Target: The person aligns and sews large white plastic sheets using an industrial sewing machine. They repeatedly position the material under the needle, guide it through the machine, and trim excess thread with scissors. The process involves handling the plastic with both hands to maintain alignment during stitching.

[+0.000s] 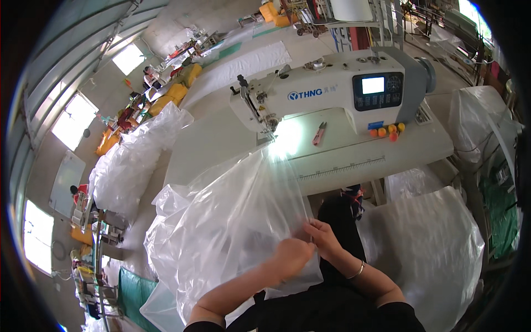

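A large sheet of clear plastic film [232, 205] runs from under the needle of a white sewing machine [315, 88] down over the table's front edge into my lap. My left hand [293, 257] is closed on the film's right edge. Close beside it, my right hand [325, 238], with a bangle on the wrist, pinches the same edge between thumb and fingers. Between the needle and my hands the film is drawn into long folds. The machine's lamp shines brightly by the needle, washing out the film there.
Thread snips [319, 134] lie on the sewing table [354, 157], with several small orange and yellow balls [390, 131] by the machine's base. Plastic bundles are heaped at left [133, 160] and right [426, 254]. Far off at left, people sit at other workstations.
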Action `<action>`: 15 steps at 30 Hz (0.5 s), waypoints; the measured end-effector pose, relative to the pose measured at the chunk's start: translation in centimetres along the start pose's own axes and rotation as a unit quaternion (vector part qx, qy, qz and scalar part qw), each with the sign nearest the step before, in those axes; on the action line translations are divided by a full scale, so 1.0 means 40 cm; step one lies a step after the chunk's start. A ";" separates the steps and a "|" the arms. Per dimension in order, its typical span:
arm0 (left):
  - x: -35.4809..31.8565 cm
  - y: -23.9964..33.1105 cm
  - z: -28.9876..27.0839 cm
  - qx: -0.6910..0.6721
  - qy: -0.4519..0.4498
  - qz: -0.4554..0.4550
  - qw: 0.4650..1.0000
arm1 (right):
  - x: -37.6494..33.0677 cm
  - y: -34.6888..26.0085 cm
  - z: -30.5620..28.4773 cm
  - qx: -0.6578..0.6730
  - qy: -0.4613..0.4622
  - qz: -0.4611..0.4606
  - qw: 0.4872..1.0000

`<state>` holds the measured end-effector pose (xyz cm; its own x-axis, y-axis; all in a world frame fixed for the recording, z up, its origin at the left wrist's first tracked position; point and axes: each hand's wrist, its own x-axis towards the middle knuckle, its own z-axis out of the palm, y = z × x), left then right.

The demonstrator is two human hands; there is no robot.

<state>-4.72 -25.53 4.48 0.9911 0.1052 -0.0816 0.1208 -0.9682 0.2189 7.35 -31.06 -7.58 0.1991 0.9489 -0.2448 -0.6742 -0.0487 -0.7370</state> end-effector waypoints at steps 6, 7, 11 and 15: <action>0.235 -0.326 -0.134 -0.051 0.222 -0.072 0.971 | -0.033 -0.071 0.077 0.057 -0.019 0.005 0.998; 0.255 -0.413 -0.123 -0.018 0.222 -0.085 0.971 | -0.039 -0.081 0.086 0.062 -0.018 0.007 0.998; 0.242 -0.541 -0.075 -0.036 0.237 -0.073 0.968 | -0.044 -0.080 0.066 0.005 -0.004 0.019 1.000; 0.275 -0.554 -0.096 -0.070 0.218 -0.145 0.963 | -0.017 -0.111 0.021 -0.230 0.000 0.048 0.972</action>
<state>3.74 -2.06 2.45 0.8406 0.4805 0.2501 0.3712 -0.8472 0.3800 9.61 -31.22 -3.59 0.1509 0.9334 -0.3255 -0.3008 -0.2703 -0.9146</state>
